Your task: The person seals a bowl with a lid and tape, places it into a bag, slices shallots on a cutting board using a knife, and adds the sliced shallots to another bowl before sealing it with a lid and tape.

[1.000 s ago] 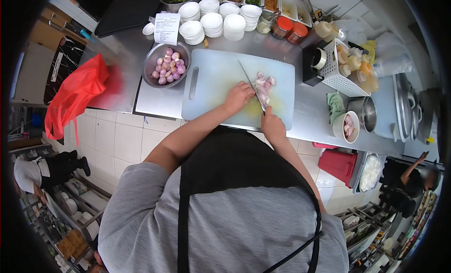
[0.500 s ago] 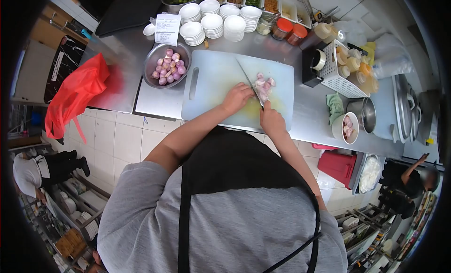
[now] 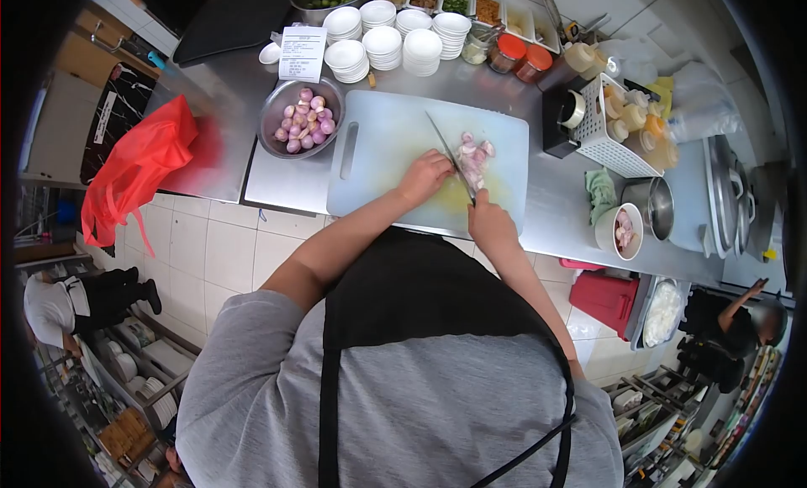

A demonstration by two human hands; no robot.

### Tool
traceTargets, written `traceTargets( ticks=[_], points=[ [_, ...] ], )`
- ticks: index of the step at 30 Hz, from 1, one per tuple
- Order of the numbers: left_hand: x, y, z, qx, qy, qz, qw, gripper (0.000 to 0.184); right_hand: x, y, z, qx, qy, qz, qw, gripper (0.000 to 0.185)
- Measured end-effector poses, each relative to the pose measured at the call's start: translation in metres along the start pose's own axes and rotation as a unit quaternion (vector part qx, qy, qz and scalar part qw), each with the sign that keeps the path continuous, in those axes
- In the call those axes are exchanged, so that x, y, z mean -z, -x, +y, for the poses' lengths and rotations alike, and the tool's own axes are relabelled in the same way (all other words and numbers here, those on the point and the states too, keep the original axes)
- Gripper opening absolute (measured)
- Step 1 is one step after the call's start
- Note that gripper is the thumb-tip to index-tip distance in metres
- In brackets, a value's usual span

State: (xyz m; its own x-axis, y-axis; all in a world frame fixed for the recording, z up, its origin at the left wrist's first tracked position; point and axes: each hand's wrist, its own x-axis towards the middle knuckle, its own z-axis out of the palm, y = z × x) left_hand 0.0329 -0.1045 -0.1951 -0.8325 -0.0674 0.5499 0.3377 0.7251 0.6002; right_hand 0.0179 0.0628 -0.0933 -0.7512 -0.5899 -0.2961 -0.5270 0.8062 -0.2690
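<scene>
My right hand (image 3: 491, 221) is wrapped round the handle of a knife (image 3: 445, 142), its blade slanting up and left over the white cutting board (image 3: 370, 189). Just left of the blade, my left hand (image 3: 425, 177) has its fingers curled down onto the board; whatever they hold is hidden beneath them. Cut shallots (image 3: 473, 156) lie in a small heap to the right of the blade. A metal bowl (image 3: 271, 114) of whole peeled shallots (image 3: 304, 122) stands left of the board.
Behind the board are stacks of white dishes (image 3: 384, 47), a paper receipt (image 3: 303, 53) and red-lidded jars (image 3: 507, 52). To the right stand a white basket (image 3: 605, 135) of bottles, a green cloth (image 3: 600, 194) and a white bowl (image 3: 607, 234) with shallot pieces. A red bag (image 3: 143, 160) hangs left.
The view has shifted very slightly. Both hands and the knife keep nearly the same place on the board; no other clear change shows.
</scene>
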Motion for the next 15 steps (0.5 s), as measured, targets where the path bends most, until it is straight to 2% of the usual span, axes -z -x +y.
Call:
traceTargets(
  ticks=[4, 9, 13, 15],
  points=[
    [0.002, -0.001, 0.002, -0.003, 0.006, 0.005, 1.0, 0.007, -0.023, -0.009, 0.006, -0.018, -0.011, 0.0, 1.0, 0.025],
    [0.001, -0.002, 0.003, 0.015, 0.014, 0.003, 1.0, 0.005, -0.003, -0.015, 0.001, 0.008, 0.003, -0.011, 1.0, 0.024],
    [0.0, -0.002, 0.0, 0.012, 0.018, 0.006, 1.0, 0.006, -0.017, -0.005, 0.003, -0.009, -0.006, -0.009, 1.0, 0.022],
    [-0.001, 0.0, -0.001, 0.001, 0.018, 0.014, 1.0, 0.006, -0.042, -0.014, 0.012, -0.007, 0.001, 0.056, 0.998, 0.024]
  ],
)
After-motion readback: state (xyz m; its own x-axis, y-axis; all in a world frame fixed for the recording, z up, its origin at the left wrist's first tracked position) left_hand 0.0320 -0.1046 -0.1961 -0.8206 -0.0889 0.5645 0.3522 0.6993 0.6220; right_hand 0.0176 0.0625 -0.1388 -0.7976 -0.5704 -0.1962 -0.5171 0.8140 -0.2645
